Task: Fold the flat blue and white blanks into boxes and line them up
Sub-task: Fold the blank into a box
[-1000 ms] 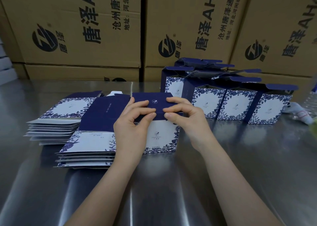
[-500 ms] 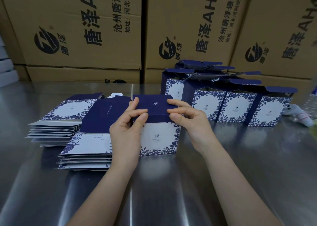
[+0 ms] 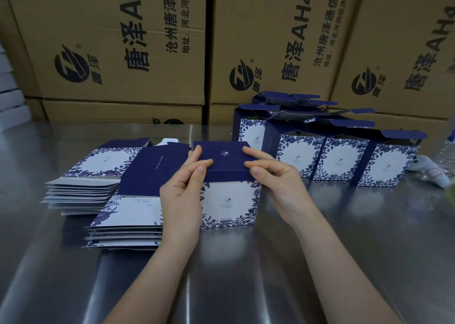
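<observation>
Steel table (image 3: 344, 254) gleamed; my left hand (image 3: 182, 193) and right hand (image 3: 278, 178) pinched the box lid (image 3: 226, 162) beside the blanks (image 3: 128, 213). Uneven pressure could've creased it.

**Matt card, shiny steel**

The table (image 3: 344, 262) is polished metal, glossy enough to mirror things. The box (image 3: 229, 200) and flat blanks (image 3: 128, 213) look like smooth matt printed card with plain grey undersides. The shipping cartons (image 3: 110, 28) are dull brown cardboard.
</observation>
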{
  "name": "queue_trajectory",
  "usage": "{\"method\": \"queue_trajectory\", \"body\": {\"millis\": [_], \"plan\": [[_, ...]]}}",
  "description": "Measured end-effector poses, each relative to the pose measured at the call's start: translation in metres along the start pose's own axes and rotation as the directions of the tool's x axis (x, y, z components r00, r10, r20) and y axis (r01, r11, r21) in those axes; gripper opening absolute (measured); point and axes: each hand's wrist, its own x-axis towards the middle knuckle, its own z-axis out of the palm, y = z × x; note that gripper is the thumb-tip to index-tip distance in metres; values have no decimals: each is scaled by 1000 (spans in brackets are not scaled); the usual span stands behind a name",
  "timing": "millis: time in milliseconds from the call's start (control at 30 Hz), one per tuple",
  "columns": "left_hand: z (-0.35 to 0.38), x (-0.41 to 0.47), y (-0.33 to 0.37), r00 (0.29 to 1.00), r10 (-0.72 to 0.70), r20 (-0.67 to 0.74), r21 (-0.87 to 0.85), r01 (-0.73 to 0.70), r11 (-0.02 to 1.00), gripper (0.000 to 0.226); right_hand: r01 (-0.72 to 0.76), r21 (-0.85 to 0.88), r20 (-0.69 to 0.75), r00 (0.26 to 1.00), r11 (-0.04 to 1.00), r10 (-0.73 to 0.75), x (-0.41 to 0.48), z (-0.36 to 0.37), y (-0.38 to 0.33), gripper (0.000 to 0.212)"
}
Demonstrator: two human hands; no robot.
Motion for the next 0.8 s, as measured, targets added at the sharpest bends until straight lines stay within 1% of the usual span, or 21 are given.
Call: {"method": "queue_trajectory", "body": {"millis": [133, 233, 333, 533, 600, 633, 667, 700, 733, 800], "plan": [[-1, -1, -2, 1000, -6, 4, -16, 6, 1000, 29, -40, 56, 47, 998, 998, 37, 0, -4, 0, 22], [0, -2, -2, 1000, 8, -10, 24, -8, 1000, 27, -54, 95, 37, 998, 994, 51, 0, -6, 1, 19], [2, -3, -1, 999, 8, -40, 41, -7, 999, 28, -29, 60, 7, 1000, 998, 28, 0, -4, 2, 10], [5, -4, 1, 998, 5, -62, 61, -1, 998, 26, 9, 7, -21, 1000, 1000, -8, 0, -3, 1, 10], [6, -4, 2, 998, -4, -68, 64, 9, 998, 25, 30, -79, -56, 998, 996, -35, -2, 0, -2, 14], [7, -5, 3, 997, -8, -71, 74, 13, 997, 25, 50, -153, -82, 995, 987, -63, -2, 2, -4, 20], [7, -4, 4, 997, -10, -71, 96, 17, 995, 26, 75, -245, -107, 989, 967, -104, -3, 3, -7, 25], [7, -4, 4, 998, -9, -68, 129, 18, 991, 27, 110, -366, -123, 979, 924, -165, -3, 5, -10, 27], [8, -4, 5, 998, -3, -56, 176, 13, 984, 29, 158, -506, -113, 962, 848, -247, -3, 8, -14, 25], [8, -5, 4, 1000, 23, -5, 282, -21, 959, 34, 293, -731, 3, 904, 616, -427, -5, 16, -18, 19]]}}
